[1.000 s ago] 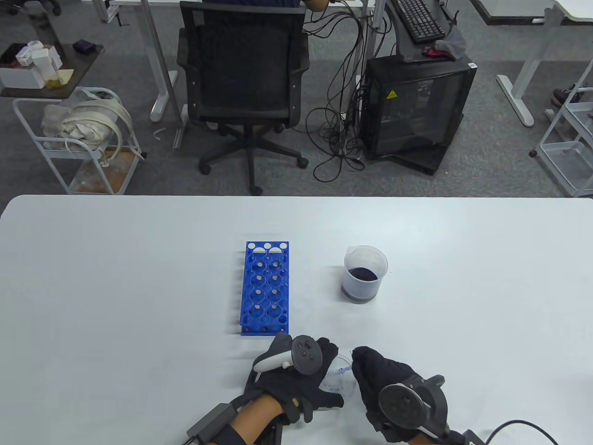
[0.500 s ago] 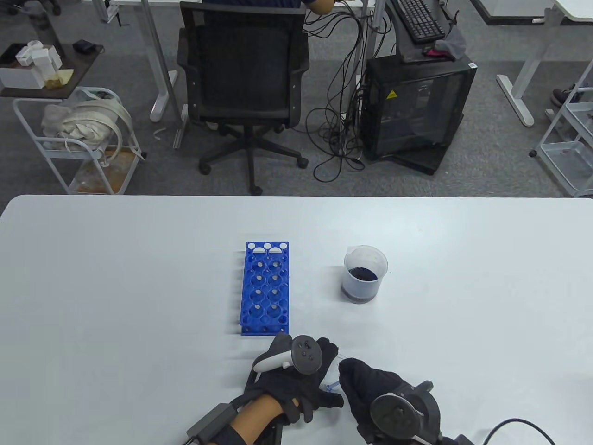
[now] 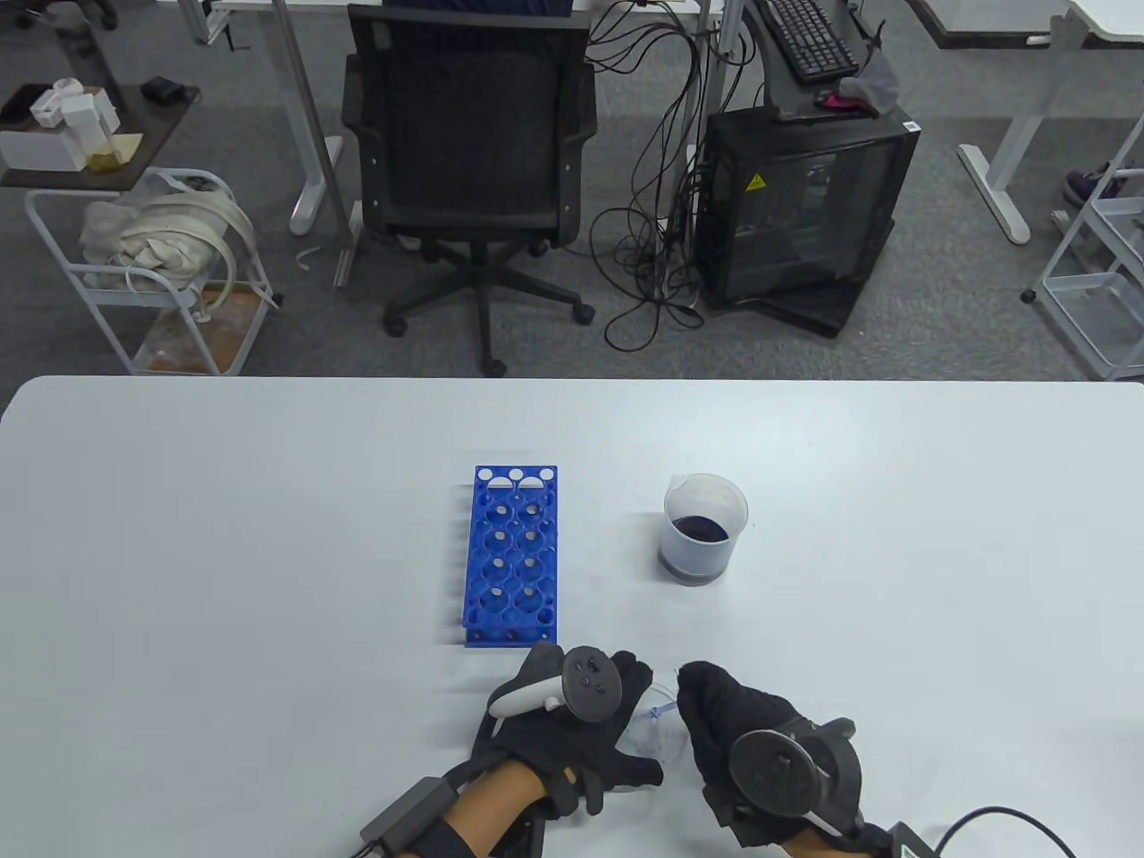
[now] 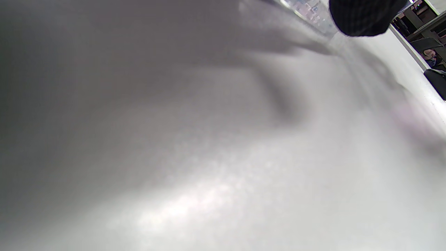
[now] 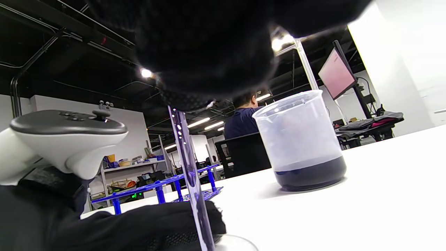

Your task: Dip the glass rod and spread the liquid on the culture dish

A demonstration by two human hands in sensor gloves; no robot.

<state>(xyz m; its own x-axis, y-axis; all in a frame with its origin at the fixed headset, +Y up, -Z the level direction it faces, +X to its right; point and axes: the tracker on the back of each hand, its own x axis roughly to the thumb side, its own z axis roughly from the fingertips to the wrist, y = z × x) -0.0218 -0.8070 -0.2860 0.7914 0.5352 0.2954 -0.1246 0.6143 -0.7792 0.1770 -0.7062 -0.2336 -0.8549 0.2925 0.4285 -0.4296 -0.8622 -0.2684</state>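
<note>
Glass rod point(image 5: 190, 167) gripped upright by right hand point(image 3: 733, 724) over the dish point(image 3: 652, 728), left hand point(image 3: 572, 724) steadying it, rack point(image 3: 512, 554) and beaker point(image 3: 704, 527) behind.

My left hand point(image 3: 572, 728) and right hand point(image 3: 746, 746) flank the culture dish point(image 3: 657, 728) at the near edge. Farther: rack point(image 3: 512, 554) left, beaker point(image 3: 704, 529) right.

Clear glass rod point(image 5: 191, 174) — matt table point(image 3: 223, 536)
</note>
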